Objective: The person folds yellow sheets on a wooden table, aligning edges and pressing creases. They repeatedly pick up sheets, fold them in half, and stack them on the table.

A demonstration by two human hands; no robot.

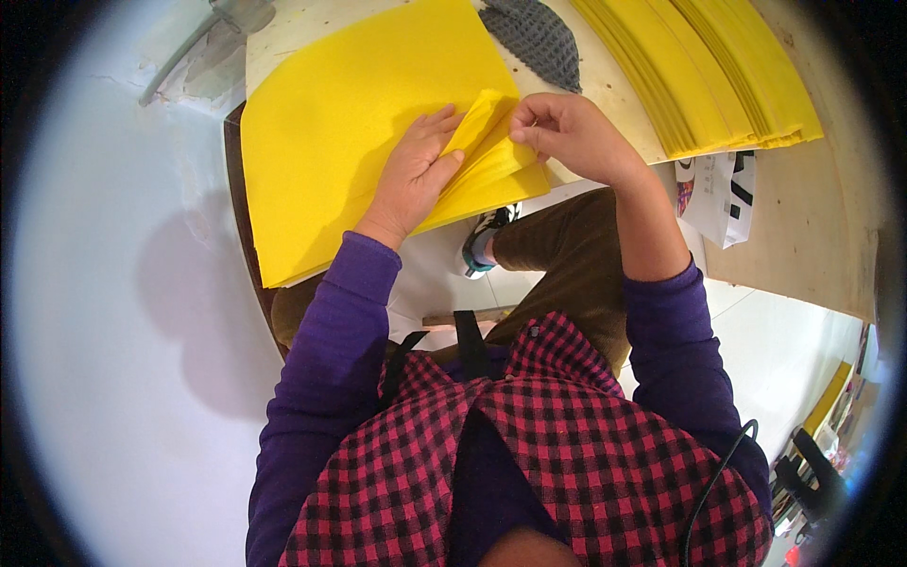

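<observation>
A stack of thin yellow sheets, cloth-like or paper, lies on the table in front of me. Its near right corner is lifted and folded back in a loose flap. My left hand rests flat on the stack, fingers stretched out, with the thumb against the base of the flap. At the flap's right edge, my right hand pinches the yellow sheet between thumb and forefinger. How many layers it grips is hidden.
Several piles of folded yellow sheets lie at the far right of the table. A grey knitted piece sits beyond the stack. Below the table's right part is a white printed bag. A pale wall stands close on the left.
</observation>
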